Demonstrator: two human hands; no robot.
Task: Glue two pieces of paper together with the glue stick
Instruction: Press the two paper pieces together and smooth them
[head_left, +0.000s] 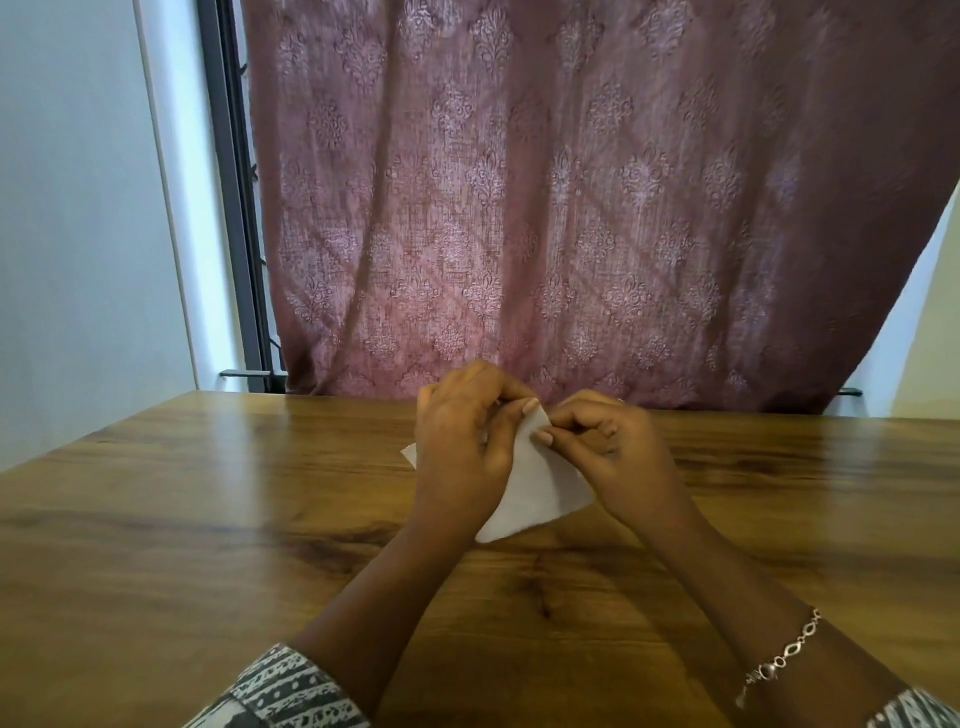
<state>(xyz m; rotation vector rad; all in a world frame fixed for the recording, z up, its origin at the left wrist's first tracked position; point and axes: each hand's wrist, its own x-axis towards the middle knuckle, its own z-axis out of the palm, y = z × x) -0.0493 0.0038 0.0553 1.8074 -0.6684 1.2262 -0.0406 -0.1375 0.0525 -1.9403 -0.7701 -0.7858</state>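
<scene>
A white paper (540, 483) is held a little above the wooden table (208, 519), tilted, with its top corner pinched between both thumbs and fingers. My left hand (462, 431) grips that corner from the left and covers much of the sheet; a small white corner (409, 455) sticks out to its left. My right hand (608, 441) pinches the same top corner from the right. I cannot tell whether this is one sheet or two stacked. No glue stick is in view.
A patterned mauve curtain (571, 208) hangs right behind the table's far edge. A dark window frame (234, 208) and white wall stand at the left. A bracelet (784, 657) is on my right wrist.
</scene>
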